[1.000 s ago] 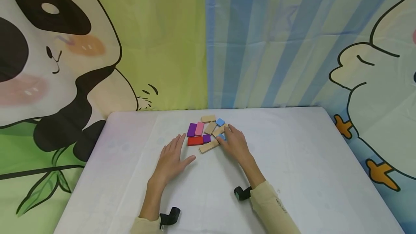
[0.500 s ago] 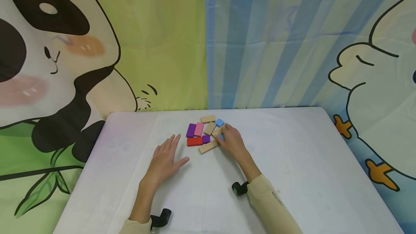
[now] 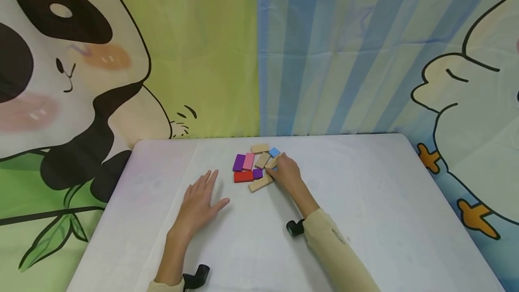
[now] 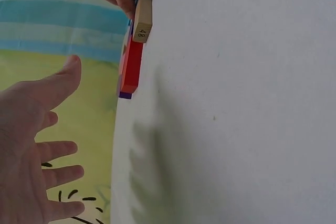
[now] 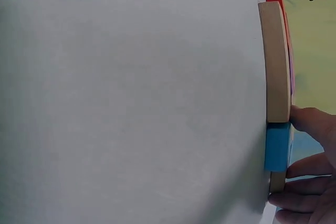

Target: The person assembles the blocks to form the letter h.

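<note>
Several small coloured and plain wooden blocks lie flat in a cluster on the table. My right hand (image 3: 287,175) is at the cluster's right side, its curled fingers and thumb about a plain wooden block (image 3: 270,163). Beneath that hand a blue block (image 5: 277,147) is mostly hidden from the head view. It sits beside the end of another plain block (image 3: 260,184) at the front. A red block (image 3: 243,176), a small purple block (image 3: 257,174), a pink block (image 3: 248,161) and a larger purple block (image 3: 239,162) lie to the left. My left hand (image 3: 197,202), fingers spread, is apart from them.
More blocks lie at the back of the cluster: a plain one (image 3: 260,148), a tilted plain one (image 3: 262,160) and a small blue one (image 3: 274,152). The white table (image 3: 365,220) ends at a printed curtain (image 3: 324,48).
My left hand has drawn back left and towards me, away from the blocks. My right hand stays at the cluster, its fingers and thumb more curled in over the blue block.
</note>
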{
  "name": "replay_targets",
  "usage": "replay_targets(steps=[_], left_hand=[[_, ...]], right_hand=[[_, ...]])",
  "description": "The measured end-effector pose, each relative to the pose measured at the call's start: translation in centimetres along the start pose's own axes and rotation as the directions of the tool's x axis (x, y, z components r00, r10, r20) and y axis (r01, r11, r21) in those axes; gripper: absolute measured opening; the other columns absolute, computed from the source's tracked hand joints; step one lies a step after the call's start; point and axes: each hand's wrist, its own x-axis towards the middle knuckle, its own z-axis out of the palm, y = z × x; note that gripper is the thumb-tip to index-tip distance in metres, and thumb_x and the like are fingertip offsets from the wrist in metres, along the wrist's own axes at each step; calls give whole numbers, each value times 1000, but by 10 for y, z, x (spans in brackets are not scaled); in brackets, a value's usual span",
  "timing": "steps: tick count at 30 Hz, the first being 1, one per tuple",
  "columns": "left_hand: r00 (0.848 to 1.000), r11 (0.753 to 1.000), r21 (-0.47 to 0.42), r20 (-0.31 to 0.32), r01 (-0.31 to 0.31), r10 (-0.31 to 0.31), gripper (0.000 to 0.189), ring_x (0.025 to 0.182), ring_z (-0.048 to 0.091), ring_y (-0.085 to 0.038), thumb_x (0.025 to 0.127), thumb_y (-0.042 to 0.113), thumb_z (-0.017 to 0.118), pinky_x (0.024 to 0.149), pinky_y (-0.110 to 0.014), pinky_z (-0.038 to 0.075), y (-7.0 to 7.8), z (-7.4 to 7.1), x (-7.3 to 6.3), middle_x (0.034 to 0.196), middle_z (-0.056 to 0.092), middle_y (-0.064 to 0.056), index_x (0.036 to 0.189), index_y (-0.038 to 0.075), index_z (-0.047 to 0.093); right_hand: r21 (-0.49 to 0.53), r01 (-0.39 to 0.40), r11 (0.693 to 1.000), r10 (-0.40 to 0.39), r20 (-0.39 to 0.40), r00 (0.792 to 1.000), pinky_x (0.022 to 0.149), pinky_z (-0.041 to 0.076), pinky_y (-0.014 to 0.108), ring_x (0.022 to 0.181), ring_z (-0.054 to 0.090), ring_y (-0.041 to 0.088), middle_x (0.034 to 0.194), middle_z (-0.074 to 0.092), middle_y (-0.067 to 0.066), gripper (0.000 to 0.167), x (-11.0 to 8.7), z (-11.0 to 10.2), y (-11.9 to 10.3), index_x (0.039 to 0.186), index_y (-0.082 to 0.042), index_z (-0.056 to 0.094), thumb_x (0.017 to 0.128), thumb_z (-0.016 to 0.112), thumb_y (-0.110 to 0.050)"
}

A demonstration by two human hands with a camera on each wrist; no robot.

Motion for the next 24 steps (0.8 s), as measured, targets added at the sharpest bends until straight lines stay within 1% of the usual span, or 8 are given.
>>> replay_targets(steps=[3,6,9,13,17,19,20,24], left_hand=[[1000,1000,-4,-2,8,-8,90,145,26,-39,85,51,68,114,-67,19,-4,-1,-2,159,28,-15,155,17,22],[1000,1000,-6,1,19,-19,89,145,26,-40,86,49,68,114,-66,20,-11,-1,-5,158,29,-16,155,16,22],[1000,1000,-4,-3,29,-29,88,144,28,-40,87,47,68,115,-64,22,-18,-1,-9,157,30,-17,154,13,24],[999,999,-20,0,36,-36,87,144,28,-40,87,46,68,115,-62,23,-24,0,-13,157,30,-18,154,12,25],[999,998,-40,15,47,-46,86,144,27,-41,87,45,68,114,-64,24,-27,0,-15,157,29,-19,154,12,25],[998,997,-48,28,58,-56,85,144,27,-41,88,45,68,114,-64,26,-29,1,-17,158,29,-18,154,14,25],[997,997,-52,37,63,-62,85,144,27,-40,88,45,67,113,-64,27,-30,1,-18,158,28,-18,154,14,24],[995,994,-68,68,80,-76,84,145,27,-39,89,47,65,111,-64,30,-34,1,-23,159,27,-16,155,18,23]], right_hand=[[-28,-16,999,17,15,1000,87,55,47,108,64,39,136,54,29,47,2,-1,-1,57,-4,56,85,73,-38],[-42,-28,999,29,19,999,87,55,46,108,64,37,134,57,26,44,3,0,-1,62,-3,61,85,73,-39],[-36,-32,999,32,13,999,87,55,46,106,65,37,134,57,25,41,3,1,-1,70,-2,64,84,74,-39],[-21,-37,999,37,1,999,89,54,46,107,64,37,133,58,25,42,2,2,-1,87,3,68,84,73,-38],[-12,-34,999,33,-13,999,84,55,45,96,66,34,119,64,21,46,1,3,-1,97,6,68,84,74,-38],[0,-27,1000,27,-26,999,81,55,45,92,64,33,112,64,20,48,0,4,-1,101,7,66,83,75,-37],[5,-26,1000,26,-31,999,81,55,45,93,63,32,112,63,20,50,0,4,0,104,7,65,83,75,-38],[20,-25,999,26,-51,998,85,55,46,103,60,35,119,57,25,58,-1,5,1,116,8,61,83,75,-37]])
